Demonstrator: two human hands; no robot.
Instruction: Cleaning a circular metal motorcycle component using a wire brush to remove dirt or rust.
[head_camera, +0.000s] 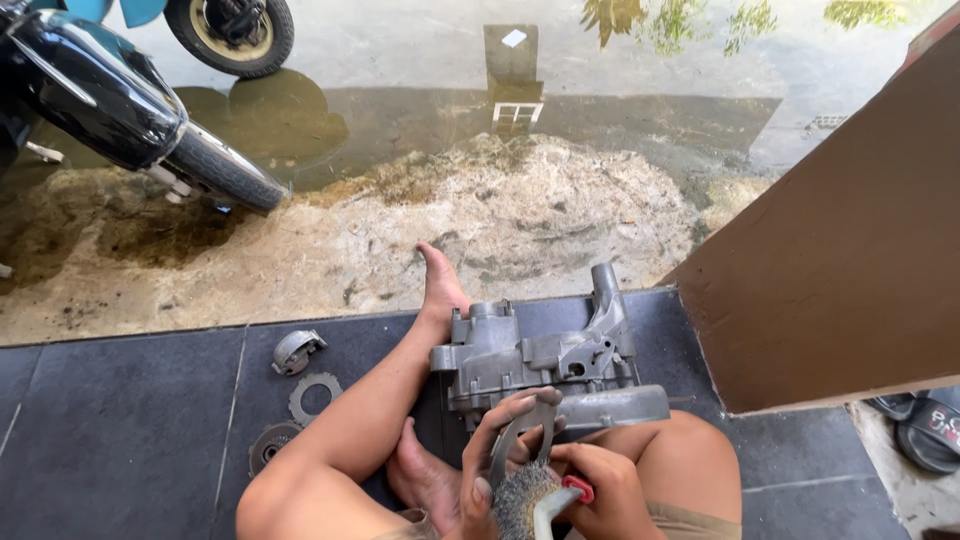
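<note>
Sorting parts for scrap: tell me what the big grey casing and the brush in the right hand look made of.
Large grey engine casing: likely cast aluminium, going by its dull matte grey, ribbed surface. Wire brush: seemingly steel bristles, grey and tangled; the red-and-white handle looks plastic.

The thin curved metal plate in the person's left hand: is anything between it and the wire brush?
Nothing visible. The left hand pinches the thin curved grey metal plate, and the round steel wire brush, held by the right hand on its red-and-white handle, lies directly against the plate's lower edge.
</note>
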